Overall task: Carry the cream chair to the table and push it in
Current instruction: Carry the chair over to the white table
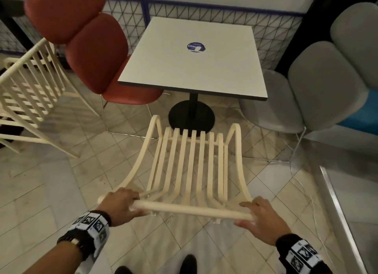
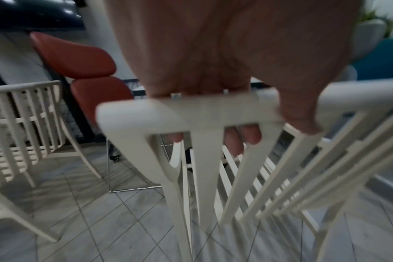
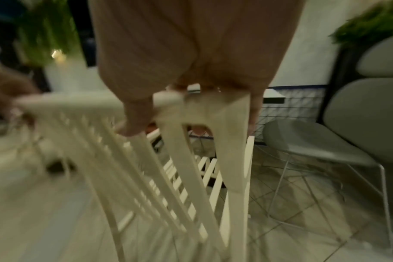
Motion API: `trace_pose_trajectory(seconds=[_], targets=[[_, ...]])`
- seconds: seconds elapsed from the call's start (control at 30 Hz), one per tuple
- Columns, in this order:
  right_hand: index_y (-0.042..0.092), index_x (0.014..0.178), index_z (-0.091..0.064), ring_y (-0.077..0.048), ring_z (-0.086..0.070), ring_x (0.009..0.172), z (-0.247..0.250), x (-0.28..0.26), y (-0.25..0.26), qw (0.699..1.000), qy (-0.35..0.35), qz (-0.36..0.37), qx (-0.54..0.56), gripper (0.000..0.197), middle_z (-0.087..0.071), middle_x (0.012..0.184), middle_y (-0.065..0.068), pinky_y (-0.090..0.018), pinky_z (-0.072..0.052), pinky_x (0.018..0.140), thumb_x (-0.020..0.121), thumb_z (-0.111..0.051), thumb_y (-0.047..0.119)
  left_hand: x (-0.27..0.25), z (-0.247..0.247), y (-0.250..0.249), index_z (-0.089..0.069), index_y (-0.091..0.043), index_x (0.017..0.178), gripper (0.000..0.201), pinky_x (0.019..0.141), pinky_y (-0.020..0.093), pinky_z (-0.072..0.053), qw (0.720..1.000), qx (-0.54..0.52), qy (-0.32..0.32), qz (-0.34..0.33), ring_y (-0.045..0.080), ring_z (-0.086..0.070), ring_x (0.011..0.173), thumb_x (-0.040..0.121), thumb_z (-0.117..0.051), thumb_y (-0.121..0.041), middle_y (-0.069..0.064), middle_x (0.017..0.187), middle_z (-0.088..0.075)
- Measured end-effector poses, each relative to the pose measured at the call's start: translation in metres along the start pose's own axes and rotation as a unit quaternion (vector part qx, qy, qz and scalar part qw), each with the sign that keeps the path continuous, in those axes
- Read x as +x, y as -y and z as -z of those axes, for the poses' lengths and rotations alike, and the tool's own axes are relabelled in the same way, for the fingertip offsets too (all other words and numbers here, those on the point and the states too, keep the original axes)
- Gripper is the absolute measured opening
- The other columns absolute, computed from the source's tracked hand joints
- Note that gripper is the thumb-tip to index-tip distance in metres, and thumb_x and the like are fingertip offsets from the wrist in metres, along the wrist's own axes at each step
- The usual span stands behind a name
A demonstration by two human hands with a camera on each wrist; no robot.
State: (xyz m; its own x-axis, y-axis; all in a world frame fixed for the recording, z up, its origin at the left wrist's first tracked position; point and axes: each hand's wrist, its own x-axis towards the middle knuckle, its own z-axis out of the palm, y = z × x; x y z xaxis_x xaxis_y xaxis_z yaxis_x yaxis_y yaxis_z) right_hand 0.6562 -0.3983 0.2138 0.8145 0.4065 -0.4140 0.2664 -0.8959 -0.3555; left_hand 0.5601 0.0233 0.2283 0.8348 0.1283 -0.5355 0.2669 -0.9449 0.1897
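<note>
The cream slatted chair [image 1: 190,163] stands in front of me, its seat front just short of the table's black round base [image 1: 191,118]. My left hand [image 1: 120,204] grips the left end of its top rail and my right hand [image 1: 259,216] grips the right end. The left wrist view shows my left hand [image 2: 213,99] with fingers curled round the rail of the cream chair [image 2: 204,159]. In the blurred right wrist view my right hand [image 3: 191,92] wraps the rail of the chair [image 3: 191,177]. The white square table [image 1: 194,62] is straight ahead.
A red padded chair [image 1: 92,48] sits at the table's left side and a grey one [image 1: 306,89] at its right. A second cream slatted chair [image 1: 30,93] stands at far left. A wire mesh fence [image 1: 204,13] runs behind the table. A metal ledge [image 1: 343,212] borders the right.
</note>
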Motion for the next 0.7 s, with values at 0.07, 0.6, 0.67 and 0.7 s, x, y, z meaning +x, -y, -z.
trace_pose_trajectory(seconds=[0.07,0.6,0.67,0.7], targets=[[0.037,0.113,-0.053,-0.015,-0.049,0.097,0.002,-0.011,-0.013,0.985,-0.058,-0.111,0.119,0.049,-0.049,0.106,0.002,-0.035,-0.047,0.087,0.076,-0.055,0.069,-0.006,-0.002,0.020,-0.059,-0.040,0.087,0.049,0.084,0.039,-0.046,0.992,-0.085,-0.085,0.032,0.011,-0.053,0.093,0.070,-0.046,-0.084,-0.016,0.094,-0.057],[-0.011,0.078,-0.053,-0.034,-0.054,0.069,0.003,0.082,-0.008,0.779,-0.022,-0.411,0.473,0.009,-0.052,0.078,-0.022,-0.021,-0.047,0.034,0.085,-0.053,-0.006,0.062,-0.001,0.039,-0.065,-0.002,0.114,0.033,0.078,0.037,-0.056,0.824,-0.397,-0.207,0.348,0.029,-0.068,0.066,0.082,-0.062,-0.012,0.023,0.092,-0.073],[-0.009,0.077,-0.053,-0.033,-0.054,0.067,0.012,0.102,-0.006,0.783,-0.031,-0.410,0.467,0.010,-0.053,0.077,-0.021,-0.020,-0.045,0.034,0.086,-0.053,-0.004,0.084,0.013,0.043,-0.064,-0.002,0.116,0.035,0.069,0.034,-0.056,0.818,-0.413,-0.211,0.340,0.026,-0.066,0.058,0.083,-0.062,-0.012,0.022,0.097,-0.072],[-0.010,0.078,-0.054,-0.033,-0.054,0.065,0.018,0.112,-0.005,0.784,-0.031,-0.411,0.463,0.010,-0.054,0.076,-0.021,-0.020,-0.044,0.033,0.086,-0.053,-0.004,0.097,0.020,0.045,-0.063,-0.002,0.117,0.035,0.065,0.033,-0.056,0.816,-0.420,-0.214,0.336,0.024,-0.065,0.055,0.084,-0.061,-0.013,0.023,0.101,-0.071]])
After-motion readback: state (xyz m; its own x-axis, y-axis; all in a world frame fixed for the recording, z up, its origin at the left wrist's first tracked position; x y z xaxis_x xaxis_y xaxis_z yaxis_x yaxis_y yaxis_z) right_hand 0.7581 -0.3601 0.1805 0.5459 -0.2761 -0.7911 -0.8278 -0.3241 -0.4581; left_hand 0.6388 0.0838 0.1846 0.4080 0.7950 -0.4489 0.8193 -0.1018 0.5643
